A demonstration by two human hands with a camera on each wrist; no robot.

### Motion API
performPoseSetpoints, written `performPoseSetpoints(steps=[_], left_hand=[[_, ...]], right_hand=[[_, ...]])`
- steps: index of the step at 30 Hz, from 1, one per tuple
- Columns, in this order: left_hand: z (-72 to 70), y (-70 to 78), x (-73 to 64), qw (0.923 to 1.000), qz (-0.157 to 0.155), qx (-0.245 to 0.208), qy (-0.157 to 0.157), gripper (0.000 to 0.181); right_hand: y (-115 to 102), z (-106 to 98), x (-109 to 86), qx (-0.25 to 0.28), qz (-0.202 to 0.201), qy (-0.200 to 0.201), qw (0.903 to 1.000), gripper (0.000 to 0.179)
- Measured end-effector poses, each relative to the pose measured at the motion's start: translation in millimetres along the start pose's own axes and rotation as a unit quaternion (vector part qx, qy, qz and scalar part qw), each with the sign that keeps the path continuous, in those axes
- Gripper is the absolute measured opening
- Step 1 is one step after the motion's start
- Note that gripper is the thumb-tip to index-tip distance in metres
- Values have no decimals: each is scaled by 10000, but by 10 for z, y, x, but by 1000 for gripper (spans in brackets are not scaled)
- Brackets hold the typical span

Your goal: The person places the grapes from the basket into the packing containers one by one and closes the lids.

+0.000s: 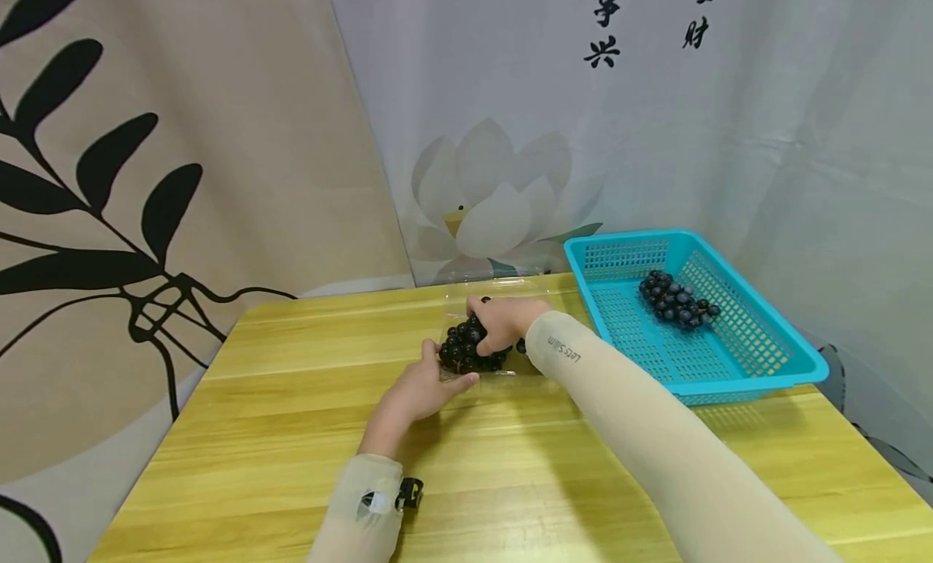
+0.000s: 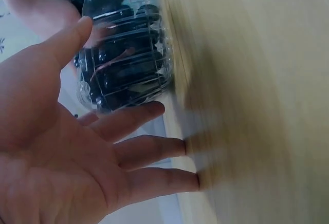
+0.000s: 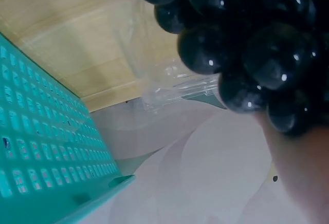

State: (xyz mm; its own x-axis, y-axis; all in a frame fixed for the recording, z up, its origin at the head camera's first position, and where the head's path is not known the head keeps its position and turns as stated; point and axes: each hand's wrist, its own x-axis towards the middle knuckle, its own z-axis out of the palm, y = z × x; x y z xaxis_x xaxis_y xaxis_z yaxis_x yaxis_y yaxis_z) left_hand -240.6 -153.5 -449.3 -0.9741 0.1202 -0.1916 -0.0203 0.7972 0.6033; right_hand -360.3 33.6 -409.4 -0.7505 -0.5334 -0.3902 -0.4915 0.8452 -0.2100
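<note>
In the head view a bunch of dark grapes [image 1: 461,348] is in a clear plastic box [image 2: 128,70] on the table, whose clear lid [image 1: 503,286] stands open at the back. My right hand [image 1: 503,320] reaches down from above and grips the bunch, thumb on its near side. Large round grapes [image 3: 277,54] fill the top right of the right wrist view, hiding most of that hand. My left hand [image 1: 417,391] is at the box's near left corner, thumb and fingers spread on either side of it. Its palm [image 2: 56,157] shows bare in the left wrist view.
A blue perforated plastic basket [image 1: 619,324] stands at the right of the wooden table [image 1: 306,385], with another bunch of dark grapes [image 1: 678,300] inside. Behind the table's back edge hangs a printed curtain [image 1: 291,142]. My right forearm crosses in front of the basket's left side.
</note>
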Motion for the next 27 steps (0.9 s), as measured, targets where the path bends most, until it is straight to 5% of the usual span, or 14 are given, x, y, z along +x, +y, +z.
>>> performPoseSetpoints(steps=[14, 18, 27], left_hand=[[9, 69, -4, 9997, -186, 120, 62, 105], [25, 58, -10, 9998, -179, 106, 52, 106], [38, 50, 13, 10000, -1, -1, 21, 101]], right_hand=[[74, -95, -16, 545, -283, -229, 9979, 63], [81, -124, -23, 876, -471, -255, 9947, 73], [11, -163, -38, 600, -304, -214, 9975, 92]])
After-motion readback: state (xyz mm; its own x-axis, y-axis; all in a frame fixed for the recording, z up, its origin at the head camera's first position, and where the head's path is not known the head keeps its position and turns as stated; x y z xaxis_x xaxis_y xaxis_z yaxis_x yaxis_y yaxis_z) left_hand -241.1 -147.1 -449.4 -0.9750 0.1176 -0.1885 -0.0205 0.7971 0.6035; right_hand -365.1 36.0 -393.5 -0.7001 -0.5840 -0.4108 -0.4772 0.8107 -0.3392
